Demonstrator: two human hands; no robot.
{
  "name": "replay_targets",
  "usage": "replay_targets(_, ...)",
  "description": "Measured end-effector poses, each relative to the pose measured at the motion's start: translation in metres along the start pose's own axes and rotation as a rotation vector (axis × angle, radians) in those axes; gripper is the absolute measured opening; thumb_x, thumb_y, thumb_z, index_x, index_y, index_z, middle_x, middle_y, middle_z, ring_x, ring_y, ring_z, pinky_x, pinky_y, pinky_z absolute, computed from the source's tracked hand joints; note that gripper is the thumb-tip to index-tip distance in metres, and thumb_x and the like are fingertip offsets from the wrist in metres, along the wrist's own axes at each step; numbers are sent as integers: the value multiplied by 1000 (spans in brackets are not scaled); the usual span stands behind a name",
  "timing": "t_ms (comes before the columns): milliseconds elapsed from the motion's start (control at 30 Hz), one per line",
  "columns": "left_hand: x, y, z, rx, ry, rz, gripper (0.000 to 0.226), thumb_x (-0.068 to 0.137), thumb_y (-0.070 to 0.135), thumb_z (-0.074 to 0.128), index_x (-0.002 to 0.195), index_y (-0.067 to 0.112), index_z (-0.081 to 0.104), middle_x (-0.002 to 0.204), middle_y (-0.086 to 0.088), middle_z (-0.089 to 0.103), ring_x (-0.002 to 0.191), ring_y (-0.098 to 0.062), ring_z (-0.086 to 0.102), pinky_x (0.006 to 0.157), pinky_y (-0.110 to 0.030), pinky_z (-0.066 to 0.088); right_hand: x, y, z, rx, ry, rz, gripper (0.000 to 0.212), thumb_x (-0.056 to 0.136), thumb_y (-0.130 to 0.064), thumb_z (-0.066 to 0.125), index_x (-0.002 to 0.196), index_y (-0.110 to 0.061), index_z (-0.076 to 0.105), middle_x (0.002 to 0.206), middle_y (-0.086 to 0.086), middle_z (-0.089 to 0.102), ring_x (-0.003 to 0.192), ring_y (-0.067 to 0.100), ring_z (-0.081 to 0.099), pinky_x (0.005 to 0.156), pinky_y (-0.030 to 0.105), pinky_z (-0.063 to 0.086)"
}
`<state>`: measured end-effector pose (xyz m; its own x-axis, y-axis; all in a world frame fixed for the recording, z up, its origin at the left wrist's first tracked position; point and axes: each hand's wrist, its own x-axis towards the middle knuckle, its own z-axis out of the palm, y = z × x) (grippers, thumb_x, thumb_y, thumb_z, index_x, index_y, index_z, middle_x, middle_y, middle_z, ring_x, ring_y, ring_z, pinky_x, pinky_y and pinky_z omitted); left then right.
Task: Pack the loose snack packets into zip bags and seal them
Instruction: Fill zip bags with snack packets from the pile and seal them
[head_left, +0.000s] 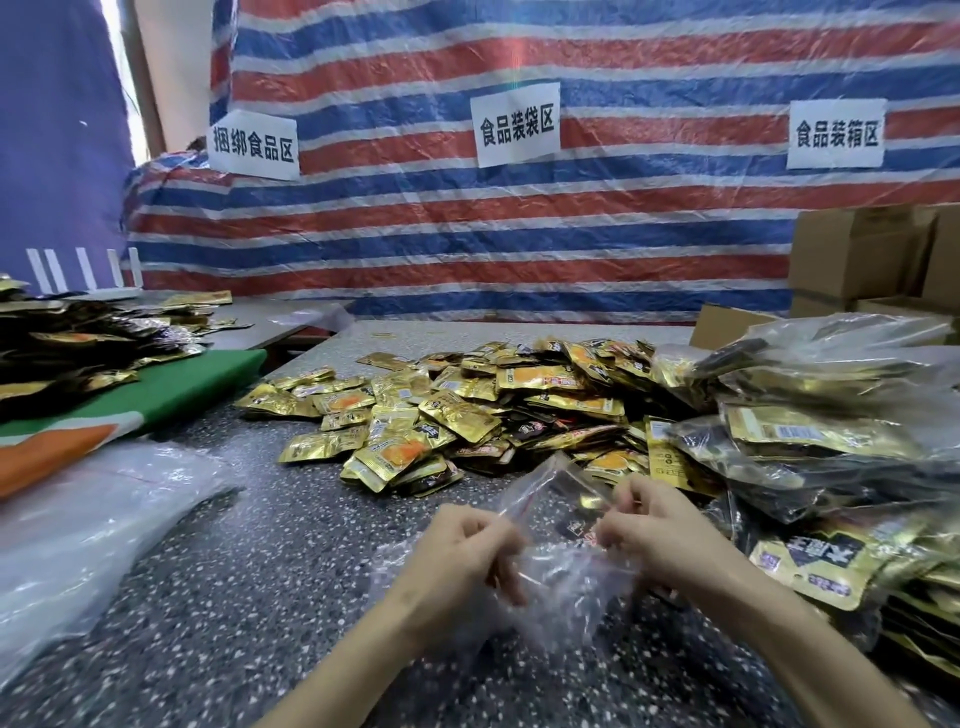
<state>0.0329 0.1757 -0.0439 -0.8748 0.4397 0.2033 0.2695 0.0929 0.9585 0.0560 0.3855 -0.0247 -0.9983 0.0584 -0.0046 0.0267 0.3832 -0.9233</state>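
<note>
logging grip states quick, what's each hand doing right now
Left hand: pinching the clear zip bag.
Right hand: pinching the same bag's opposite side.

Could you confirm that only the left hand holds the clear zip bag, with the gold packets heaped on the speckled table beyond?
Not quite: the head view shows both the left hand and right hand pinching the zip bag; otherwise right.

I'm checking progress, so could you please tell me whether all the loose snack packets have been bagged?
No, a big heap of loose gold packets lies unbagged on the speckled table.
</note>
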Motion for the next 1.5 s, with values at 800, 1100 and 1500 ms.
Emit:
replay_targets(800, 63, -16, -95, 737, 695, 4, 24, 86, 43, 67, 102, 24, 69, 101, -6, 60, 97, -26, 57, 81, -43, 51, -1, 1, 17, 92, 58, -296, 28, 95, -11, 66, 103, -36, 73, 108, -7, 71, 79, 16, 73, 66, 23, 59)
replay_targets(1100, 40, 39, -70, 366, 884, 433, 39, 86, 38, 74, 69, 4, 65, 60, -3, 64, 48, -11, 57, 40, -17, 45, 2, 5, 24, 112, 195, -301, 18, 95, -17, 66, 104, -33, 69, 102, -8, 69, 80, 8, 71, 58, 21, 58)
replay_targets(1500, 22, 46, -8, 244, 594, 408, 39, 80, 35, 79, 58, 9, 60, 56, -3, 64, 47, -24, 61, 37, -36, 51, 1, 9, 37, 132, 409, -144, 10, 94, -7, 59, 87, -12, 54, 72, 6, 69, 57, 16, 72, 68, 53, 59)
